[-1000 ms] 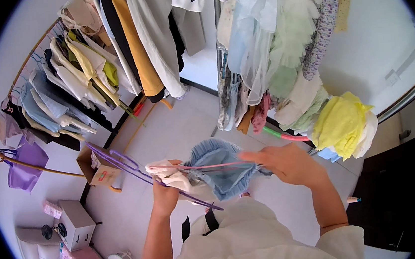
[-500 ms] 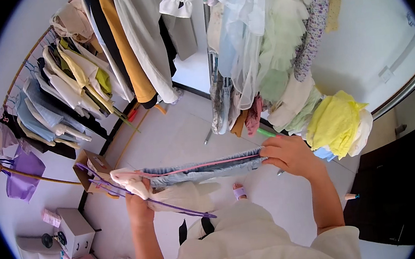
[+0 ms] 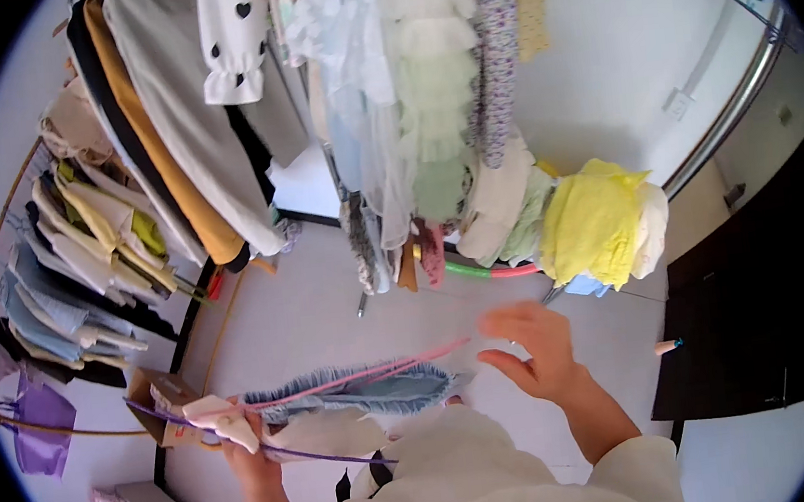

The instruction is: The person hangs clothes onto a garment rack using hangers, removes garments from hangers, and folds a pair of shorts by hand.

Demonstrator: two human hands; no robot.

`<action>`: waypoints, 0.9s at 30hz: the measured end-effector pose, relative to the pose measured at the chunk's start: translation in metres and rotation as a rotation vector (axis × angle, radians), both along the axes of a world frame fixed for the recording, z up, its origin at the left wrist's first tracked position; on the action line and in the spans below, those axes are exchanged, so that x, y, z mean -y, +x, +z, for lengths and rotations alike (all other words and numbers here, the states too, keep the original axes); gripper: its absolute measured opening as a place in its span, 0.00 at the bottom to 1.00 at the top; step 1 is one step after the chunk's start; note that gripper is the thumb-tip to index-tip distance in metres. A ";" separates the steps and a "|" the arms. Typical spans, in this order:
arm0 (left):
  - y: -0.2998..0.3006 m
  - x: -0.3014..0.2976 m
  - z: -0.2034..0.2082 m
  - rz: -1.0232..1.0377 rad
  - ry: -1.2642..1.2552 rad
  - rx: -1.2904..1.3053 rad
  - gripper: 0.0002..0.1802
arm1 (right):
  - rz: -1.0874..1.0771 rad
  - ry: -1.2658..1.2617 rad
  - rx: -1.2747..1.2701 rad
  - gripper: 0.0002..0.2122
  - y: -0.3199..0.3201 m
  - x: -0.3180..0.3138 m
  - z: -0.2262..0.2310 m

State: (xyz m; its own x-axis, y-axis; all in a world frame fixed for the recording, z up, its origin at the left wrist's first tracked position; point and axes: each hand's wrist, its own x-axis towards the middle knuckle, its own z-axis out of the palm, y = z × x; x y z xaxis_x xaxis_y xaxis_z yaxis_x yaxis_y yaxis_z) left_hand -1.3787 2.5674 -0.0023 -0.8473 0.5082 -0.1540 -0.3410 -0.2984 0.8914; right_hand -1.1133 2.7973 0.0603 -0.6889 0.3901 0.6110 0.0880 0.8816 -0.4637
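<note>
My left hand (image 3: 249,454) is closed around the bunched ends of a pink clothes hanger (image 3: 403,357) and a purple clothes hanger (image 3: 330,453). A cream cloth (image 3: 223,418) is gathered at its fingers. From the same grip a light blue denim garment (image 3: 415,390) with a frayed edge stretches rightward along the pink hanger; its exact kind does not show. Pale cream fabric (image 3: 328,432) hangs below the denim. My right hand (image 3: 533,354) is held up to the right, apart from the denim, fingers spread and nothing in them.
Long garments (image 3: 183,137) and ruffled dresses (image 3: 434,83) hang ahead. A yellow cloth (image 3: 593,223) drapes at the rack's right end. Shorter clothes (image 3: 85,272) hang on the left, above a cardboard box (image 3: 149,391). A dark door-like panel (image 3: 757,314) stands right.
My right hand has let go of the denim garment's right end and opened. That end now droops off the pink hanger. The view has turned right, shifting the racks leftward.
</note>
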 end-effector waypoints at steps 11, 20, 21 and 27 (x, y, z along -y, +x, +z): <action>0.018 -0.042 0.008 -0.138 -0.093 -0.180 0.15 | 0.209 -0.555 0.343 0.11 0.057 -0.007 -0.013; 0.015 -0.061 -0.015 -0.044 -0.069 -0.153 0.18 | -0.595 -0.264 -0.667 0.14 0.204 -0.016 0.080; 0.002 -0.055 -0.034 -0.098 -0.055 -0.166 0.20 | -0.650 -0.196 -0.730 0.14 0.206 -0.012 0.091; 0.011 -0.069 -0.034 -0.106 -0.176 -0.211 0.18 | -0.973 0.257 -0.891 0.12 0.175 -0.026 0.145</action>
